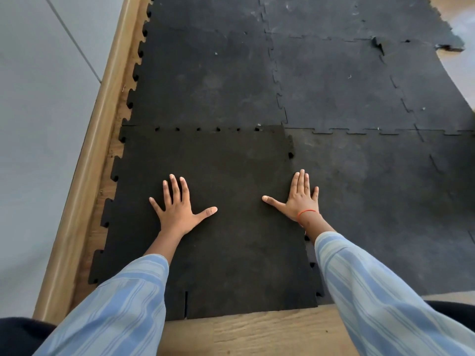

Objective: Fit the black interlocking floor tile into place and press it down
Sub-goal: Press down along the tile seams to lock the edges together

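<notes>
On the wood floor (257, 335) beside the baseboard (84, 176), item: one black tile (231, 253), lying at the near left corner of the laid mat (334, 86), its far edge meeting the next tile along a toothed seam (205, 129), its right edge meeting another along a second seam (291, 155). Both seams are showing small dark gaps between tabs, so the tile appears laid in position but not fully seated; this is a judgement. Left hand (177, 209): lying palm down near the tile's middle, fingers (174, 186) spread wide and flat, gripping nothing. Right hand (300, 199): lying palm down over the right seam, fingers likewise splayed, holding nothing; an orange band (305, 213) is circling the wrist. Striped sleeves (115, 304) are reaching in from the near edge. Handling note: pressing is best done along the seams rather than mid-tile, working from one corner outward with the heel of the palm until each tab is sitting flush. The far seam's gaps are likely needing the tile nudged forward first. A slit (186, 301) is cutting into the near edge; whether it is affecting the fit cannot be told.
</notes>
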`<state>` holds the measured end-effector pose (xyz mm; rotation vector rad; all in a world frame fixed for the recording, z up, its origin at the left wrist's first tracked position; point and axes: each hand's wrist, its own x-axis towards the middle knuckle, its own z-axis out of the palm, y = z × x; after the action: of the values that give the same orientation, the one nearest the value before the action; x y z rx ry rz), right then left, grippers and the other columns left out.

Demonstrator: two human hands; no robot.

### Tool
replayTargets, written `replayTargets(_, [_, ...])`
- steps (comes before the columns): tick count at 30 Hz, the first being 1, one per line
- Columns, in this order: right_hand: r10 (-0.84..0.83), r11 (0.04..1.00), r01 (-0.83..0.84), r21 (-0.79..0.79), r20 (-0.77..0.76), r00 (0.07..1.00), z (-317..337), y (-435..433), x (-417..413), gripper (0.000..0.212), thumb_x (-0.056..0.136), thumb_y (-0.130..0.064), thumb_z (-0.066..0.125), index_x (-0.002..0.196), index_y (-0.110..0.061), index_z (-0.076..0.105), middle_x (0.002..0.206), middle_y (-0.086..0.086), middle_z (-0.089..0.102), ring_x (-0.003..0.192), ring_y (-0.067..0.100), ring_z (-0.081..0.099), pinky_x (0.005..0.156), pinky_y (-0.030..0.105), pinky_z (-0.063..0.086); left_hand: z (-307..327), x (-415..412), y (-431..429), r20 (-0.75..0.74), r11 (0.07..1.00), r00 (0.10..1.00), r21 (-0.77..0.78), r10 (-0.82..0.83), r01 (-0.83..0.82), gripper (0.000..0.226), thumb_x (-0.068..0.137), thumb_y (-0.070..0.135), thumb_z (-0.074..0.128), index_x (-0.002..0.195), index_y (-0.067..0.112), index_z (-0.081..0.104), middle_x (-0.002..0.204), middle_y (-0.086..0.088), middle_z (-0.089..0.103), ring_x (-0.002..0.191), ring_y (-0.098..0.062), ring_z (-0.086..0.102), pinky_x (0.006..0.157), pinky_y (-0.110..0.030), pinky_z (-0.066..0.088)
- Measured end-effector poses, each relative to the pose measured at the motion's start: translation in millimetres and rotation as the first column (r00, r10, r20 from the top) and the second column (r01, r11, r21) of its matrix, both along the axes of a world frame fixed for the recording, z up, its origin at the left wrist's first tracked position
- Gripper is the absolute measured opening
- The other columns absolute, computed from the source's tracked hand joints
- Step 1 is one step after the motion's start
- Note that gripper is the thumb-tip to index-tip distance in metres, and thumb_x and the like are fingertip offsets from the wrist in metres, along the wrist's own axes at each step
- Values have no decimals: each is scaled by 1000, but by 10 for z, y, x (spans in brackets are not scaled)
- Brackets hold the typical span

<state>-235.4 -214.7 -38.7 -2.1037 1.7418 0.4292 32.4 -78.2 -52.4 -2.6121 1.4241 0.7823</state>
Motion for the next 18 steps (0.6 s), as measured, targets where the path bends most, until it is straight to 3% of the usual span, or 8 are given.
replayTargets(4, [-5,996,7,-84,28,1000,-113,260,-4,121,66,-91,12,150,-8,-12,160,5,-18,146,18,-18,119,50,-6,-28,-4,13,11,1000,1000,-26,-2,2,129,55,97,18,147,18,-24,156,-6,-31,143,-26,-27,108,-67,-8])
replayTargets(9, [40,999,-39,-31,7,999,-4,-48,-82,128,60,-95,22,150,-11,-12,160,-1,-18,146,15,-18,118,52,-4,-1,-12,-7,-2,1000,1000,4,4,-4,131,52,97,17,147,18,-25,155,-6,-32,143,-26,-27,108,-67,-8])
replayTargets(14, [-15,999,11,45,89,996,24,-34,-112,111,73,-87,23,151,-14,-9,160,-2,-17,147,15,-17,119,52,-5,10,7,-4,-4,1000,1000,12,-5,5,133,50,98,16,148,17,-23,156,-6,-31,143,-27,-26,109,-68,-6])
replayTargets(18, [-31,956,64,-286,118,993,-144,574,-242,94,86,-72,24,152,-9,4,162,5,-1,149,17,-4,121,45,-3,-4,4,5,8,1000,1000,-12,-3,4,135,48,99,14,149,17,-20,157,-7,-28,144,-26,-24,109,-68,-4])
